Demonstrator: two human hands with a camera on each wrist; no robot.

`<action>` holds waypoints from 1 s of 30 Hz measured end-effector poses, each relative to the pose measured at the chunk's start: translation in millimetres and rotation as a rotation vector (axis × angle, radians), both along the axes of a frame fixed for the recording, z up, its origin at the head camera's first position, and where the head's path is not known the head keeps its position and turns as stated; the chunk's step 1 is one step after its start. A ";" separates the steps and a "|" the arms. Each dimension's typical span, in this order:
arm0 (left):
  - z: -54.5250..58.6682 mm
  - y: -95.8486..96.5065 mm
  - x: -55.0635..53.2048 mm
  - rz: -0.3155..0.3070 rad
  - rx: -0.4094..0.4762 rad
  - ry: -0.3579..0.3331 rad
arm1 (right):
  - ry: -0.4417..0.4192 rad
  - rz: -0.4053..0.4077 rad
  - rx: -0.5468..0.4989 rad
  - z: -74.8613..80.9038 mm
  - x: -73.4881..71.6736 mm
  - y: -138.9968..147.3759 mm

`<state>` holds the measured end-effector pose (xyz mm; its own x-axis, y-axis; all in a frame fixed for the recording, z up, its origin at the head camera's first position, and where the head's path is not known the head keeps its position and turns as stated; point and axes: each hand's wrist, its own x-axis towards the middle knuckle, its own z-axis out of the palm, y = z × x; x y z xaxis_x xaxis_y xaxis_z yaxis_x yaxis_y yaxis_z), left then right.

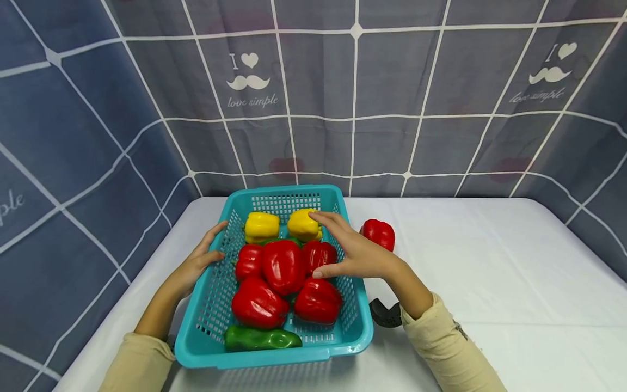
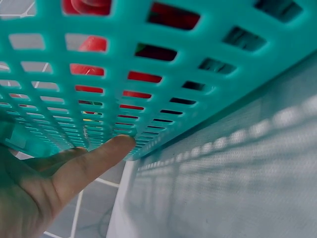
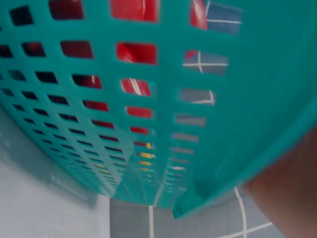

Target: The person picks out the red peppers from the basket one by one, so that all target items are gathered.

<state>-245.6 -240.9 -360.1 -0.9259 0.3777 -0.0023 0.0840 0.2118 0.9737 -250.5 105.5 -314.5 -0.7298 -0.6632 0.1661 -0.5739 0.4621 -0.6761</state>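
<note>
A turquoise perforated basket point(image 1: 274, 359) holds red bell peppers point(image 1: 284, 267), two yellow bell peppers point(image 1: 262, 227) and a long green pepper point(image 1: 262, 338). My left hand point(image 1: 196, 267) is at its left rim, thumb and forefinger spread apart. In the left wrist view, extended fingers point(image 2: 96, 166) lie against the outer lattice wall. Reaching across the right rim, my right hand point(image 1: 360, 253) has its thumb above the red peppers and its fingertips overlapping the right yellow pepper. Nothing is held in it. Only a blurred part of this hand point(image 3: 287, 188) shows in the right wrist view, beyond the rim.
One red bell pepper point(image 1: 379, 234) lies on the white-covered table point(image 1: 480, 272), to the right of the basket. A black curved object point(image 1: 386, 314) sits beside the right forearm. Grey-blue checked curtains point(image 1: 392, 81) hang behind and at both sides.
</note>
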 end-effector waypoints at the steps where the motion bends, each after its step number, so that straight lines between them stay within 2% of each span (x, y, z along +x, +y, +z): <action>1: 0.1 -0.1 -0.7 0.001 0.001 0.001 | -0.001 0.015 0.012 -0.4 0.0 -1.5; 7: 0.7 1.8 -3.3 -0.003 0.007 -0.014 | 0.007 0.099 0.042 -3.7 -0.2 -10.5; 12: 1.2 3.4 -4.3 -0.004 0.006 -0.025 | -0.009 0.135 0.061 -8.6 -1.3 -19.3; 24: 1.5 -0.3 -5.0 0.010 0.002 -0.033 | -0.012 0.118 0.135 -16.5 -3.0 -35.9; 30: 3.9 -3.2 -3.3 0.010 0.012 -0.033 | 0.052 0.125 0.232 -17.1 -4.4 -41.7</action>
<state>-248.9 -244.1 -356.2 -0.9290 0.3690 -0.0284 0.0497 0.2006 0.9784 -254.9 63.8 -331.7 -0.6343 -0.7724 0.0342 -0.6675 0.5248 -0.5282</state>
